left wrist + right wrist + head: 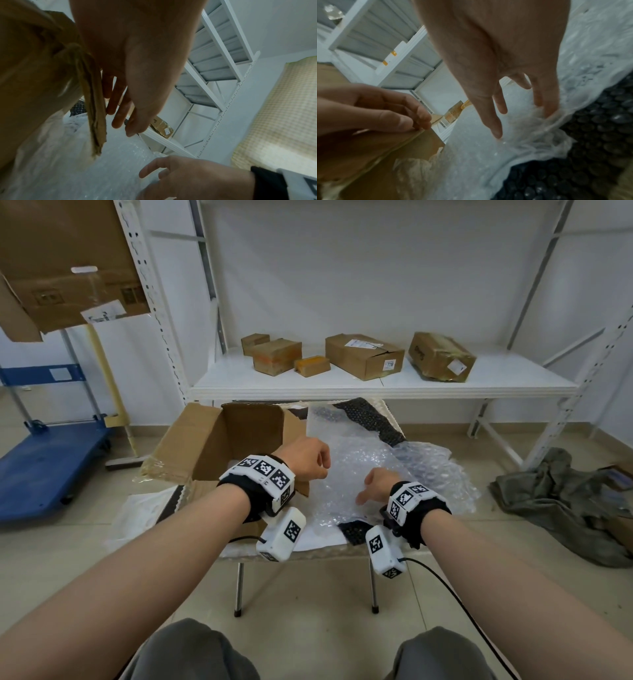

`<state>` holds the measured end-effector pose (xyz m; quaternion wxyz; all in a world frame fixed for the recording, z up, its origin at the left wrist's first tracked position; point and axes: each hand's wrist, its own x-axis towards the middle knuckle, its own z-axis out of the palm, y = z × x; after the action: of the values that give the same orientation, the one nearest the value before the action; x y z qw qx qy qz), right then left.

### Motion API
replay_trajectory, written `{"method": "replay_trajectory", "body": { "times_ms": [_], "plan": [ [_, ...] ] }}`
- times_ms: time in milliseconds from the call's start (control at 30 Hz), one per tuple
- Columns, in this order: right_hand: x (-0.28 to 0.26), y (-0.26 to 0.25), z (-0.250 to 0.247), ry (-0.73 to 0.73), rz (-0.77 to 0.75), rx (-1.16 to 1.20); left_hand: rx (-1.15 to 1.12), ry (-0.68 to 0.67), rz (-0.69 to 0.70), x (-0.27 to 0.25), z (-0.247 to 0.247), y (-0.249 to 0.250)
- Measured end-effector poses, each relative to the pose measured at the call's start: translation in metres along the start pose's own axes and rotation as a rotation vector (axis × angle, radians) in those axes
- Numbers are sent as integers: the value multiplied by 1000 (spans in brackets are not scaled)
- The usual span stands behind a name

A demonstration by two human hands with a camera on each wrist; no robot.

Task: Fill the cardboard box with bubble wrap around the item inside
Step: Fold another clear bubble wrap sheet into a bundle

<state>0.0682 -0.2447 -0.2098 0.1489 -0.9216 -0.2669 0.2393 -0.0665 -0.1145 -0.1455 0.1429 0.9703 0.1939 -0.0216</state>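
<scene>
An open cardboard box (239, 433) stands on the left of a small table, flaps up; my left wrist hides what is inside it. My left hand (310, 462) hangs at its right flap (92, 108), loosely curled fingers (423, 119) touching the flap's edge and holding nothing. Clear bubble wrap (394, 470) lies crumpled to the right of the box. My right hand (371, 486) reaches down onto it, fingers (546, 108) spread and pressing into a bunched fold of the wrap (479, 155). Black bubble wrap (371, 421) lies under and behind the clear sheets.
A white shelf (376, 390) just behind the table carries several closed cardboard boxes (363, 356). A blue trolley (44, 467) stands on the floor at left, and a grey cloth heap (565, 501) lies at right. A large cardboard sheet (68, 268) hangs top left.
</scene>
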Motion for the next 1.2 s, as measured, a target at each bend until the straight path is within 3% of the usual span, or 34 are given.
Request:
{"method": "replay_trajectory", "body": {
  "times_ms": [267, 400, 533, 667, 833, 967, 1067, 1200],
  "plan": [
    [6, 9, -6, 149, -29, 268, 91, -78, 17, 2, 5, 1],
    [4, 1, -18, 263, -139, 428, 209, -155, 35, 1, 7, 8],
    [-5, -6, -39, 392, -235, 520, 302, -111, 51, -2, 10, 7],
    [-16, -7, -56, 500, -266, 600, 56, 50, 3, 2, 10, 0],
    [-28, 6, -70, 758, -160, 693, -364, 159, -14, -1, -1, -2],
    [-28, 15, -77, 591, -202, 1057, -549, 157, 40, -15, -16, 13],
    [-28, 19, -80, 472, -248, 1045, -632, 94, 50, -22, -20, 17],
    [-30, 24, -82, 424, -323, 1023, -768, 134, 96, -33, -20, 17]
  ]
}}
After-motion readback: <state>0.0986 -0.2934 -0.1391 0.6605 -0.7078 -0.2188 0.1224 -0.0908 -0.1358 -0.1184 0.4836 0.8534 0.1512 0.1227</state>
